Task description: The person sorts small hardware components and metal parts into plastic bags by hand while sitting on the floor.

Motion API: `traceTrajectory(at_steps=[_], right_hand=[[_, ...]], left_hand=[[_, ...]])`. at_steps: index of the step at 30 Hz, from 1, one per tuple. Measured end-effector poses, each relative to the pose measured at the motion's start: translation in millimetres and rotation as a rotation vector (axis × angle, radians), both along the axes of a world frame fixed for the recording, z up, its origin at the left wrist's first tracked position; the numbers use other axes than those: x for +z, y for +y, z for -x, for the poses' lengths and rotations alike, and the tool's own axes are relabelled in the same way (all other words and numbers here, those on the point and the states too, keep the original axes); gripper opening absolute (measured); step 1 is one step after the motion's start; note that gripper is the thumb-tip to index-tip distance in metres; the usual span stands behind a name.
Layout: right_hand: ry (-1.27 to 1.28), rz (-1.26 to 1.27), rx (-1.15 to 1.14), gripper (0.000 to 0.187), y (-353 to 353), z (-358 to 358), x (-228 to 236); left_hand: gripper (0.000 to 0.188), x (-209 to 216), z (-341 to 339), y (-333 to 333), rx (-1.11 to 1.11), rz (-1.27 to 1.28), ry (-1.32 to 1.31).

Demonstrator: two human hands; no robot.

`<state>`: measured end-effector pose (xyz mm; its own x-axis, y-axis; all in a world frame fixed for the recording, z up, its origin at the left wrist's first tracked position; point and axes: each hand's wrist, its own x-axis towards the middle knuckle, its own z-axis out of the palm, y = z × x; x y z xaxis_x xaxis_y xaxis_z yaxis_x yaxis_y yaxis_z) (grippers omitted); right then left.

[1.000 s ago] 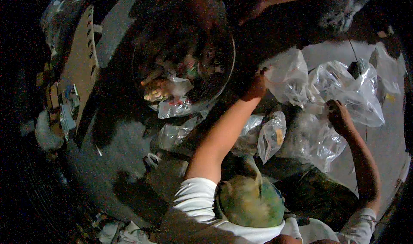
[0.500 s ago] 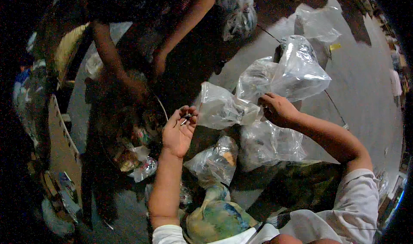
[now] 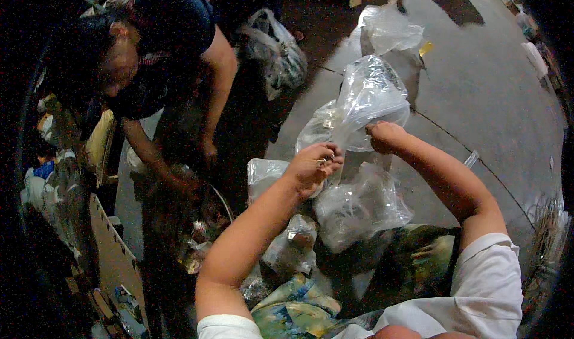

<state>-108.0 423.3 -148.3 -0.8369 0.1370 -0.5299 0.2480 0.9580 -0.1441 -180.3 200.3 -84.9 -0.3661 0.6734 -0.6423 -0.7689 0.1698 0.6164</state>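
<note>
My left hand has its fingers curled around several small shiny pieces, too small to name. It is against the edge of a clear plastic bag, which stands upright and partly puffed out. At that bag's near right side, my right hand is closed with its fingertips on the plastic; the fingertips are partly hidden. Beside it a second clear bag sits at the left. Nearer to me lies another clear bag with contents I cannot make out. Behind my left wrist is a whitish bag.
Across from me at the left, a person leans over a dark round container with mixed scraps. A tied bag and a further clear bag stand farther off. A small bag lies by my knee. A board edges the left.
My left hand has moved right from beside the whitish bag to the upright bag, its fingers curling in. My right hand stays at the bags. The view has shifted, showing more of the other person.
</note>
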Motion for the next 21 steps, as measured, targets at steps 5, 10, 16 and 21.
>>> traceTrajectory(at_steps=[5, 10, 16, 21], right_hand=[[0.025, 0.053, 0.021, 0.050, 16, 24, 24], [0.412, 0.241, -0.259, 0.071, 34, 35, 58], [0.542, 0.330, -0.249, 0.072, 37, 35, 47], [0.633, 0.319, -0.165, 0.047, 34, 35, 48]], left_hand=[[0.015, -70, -10, 60, 0.094, -0.059, -0.277], [0.034, -68, 1, 110, 0.152, -0.304, 0.075], [0.053, -33, 26, 33, 0.111, -0.251, 0.269], [0.033, -6, 39, -89, -0.167, 0.165, 0.551]])
